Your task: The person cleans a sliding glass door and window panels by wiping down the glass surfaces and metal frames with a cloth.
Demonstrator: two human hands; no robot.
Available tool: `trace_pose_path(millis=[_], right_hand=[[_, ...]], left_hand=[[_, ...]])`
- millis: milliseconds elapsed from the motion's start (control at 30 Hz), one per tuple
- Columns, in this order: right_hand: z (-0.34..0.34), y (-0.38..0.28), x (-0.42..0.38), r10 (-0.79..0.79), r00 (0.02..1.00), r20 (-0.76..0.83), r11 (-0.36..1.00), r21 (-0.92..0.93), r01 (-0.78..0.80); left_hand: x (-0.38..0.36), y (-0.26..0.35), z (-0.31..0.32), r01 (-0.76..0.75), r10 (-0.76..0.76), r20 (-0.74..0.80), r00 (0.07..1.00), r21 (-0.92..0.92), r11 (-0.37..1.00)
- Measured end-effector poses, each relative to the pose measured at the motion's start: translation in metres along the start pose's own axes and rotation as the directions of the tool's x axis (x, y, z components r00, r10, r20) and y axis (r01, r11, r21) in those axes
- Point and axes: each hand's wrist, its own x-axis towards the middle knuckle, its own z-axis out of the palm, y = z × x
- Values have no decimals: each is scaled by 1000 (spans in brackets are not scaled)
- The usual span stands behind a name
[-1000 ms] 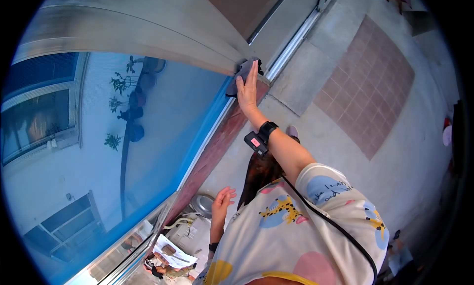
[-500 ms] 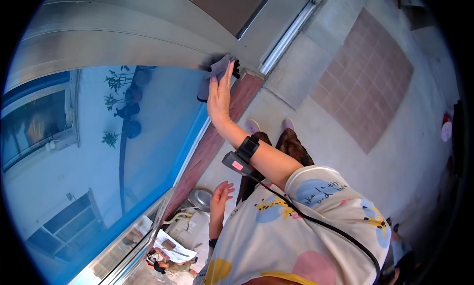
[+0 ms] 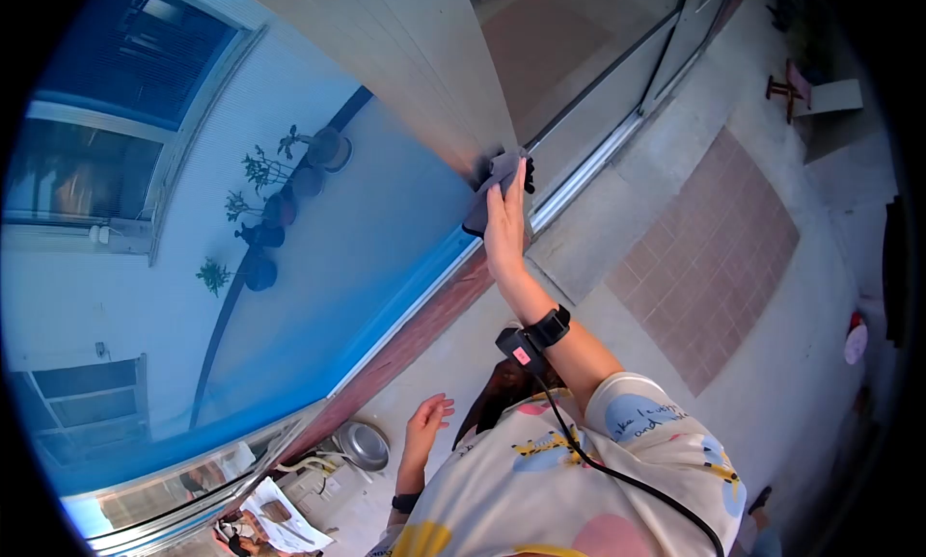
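My right hand (image 3: 504, 231) presses a grey cloth (image 3: 501, 171) with black edging flat against the metal frame (image 3: 439, 84), at the corner of the blue-tinted glass (image 3: 357, 239). Its fingers are stretched along the cloth, and part of the cloth is hidden behind them. A black strap with a small box (image 3: 521, 351) and a cable sits on my right forearm. Low in front of my body, my left hand (image 3: 424, 428) hangs with nothing in it, its fingers loosely bent and apart. A metal basin (image 3: 362, 446) is on the ground beside it.
A reddish ledge (image 3: 415, 327) runs under the glass, which shows reflected potted plants. Near the basin lie hoses and a white sheet (image 3: 280, 514) with objects on it. To the right are a tiled patch (image 3: 714, 268), a glass door track (image 3: 588, 176) and a small wooden stool (image 3: 791, 89).
My right hand has slid the cloth along the frame, away from me and to the right in the scene. The view has shifted, showing more glass. My left hand stays low and free.
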Motion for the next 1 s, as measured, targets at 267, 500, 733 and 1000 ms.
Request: trace_pose_path(millis=[267,500,733,1000], right_hand=[[7,-77,44,-771,593,232,507,-340,792],[15,-171,86,-873,359,330,252,-323,912],[43,-335,120,-941,51,334,-33,-240,970],[-13,-201,128,-805,-10,593,-106,-129,986]], left_hand=[[45,12,-16,-196,202,85,976,-70,978],[73,36,-15,-297,294,135,946,1,955],[5,199,43,-765,722,296,625,52,641],[-114,331,206,-960,736,646,-200,-279,-16]])
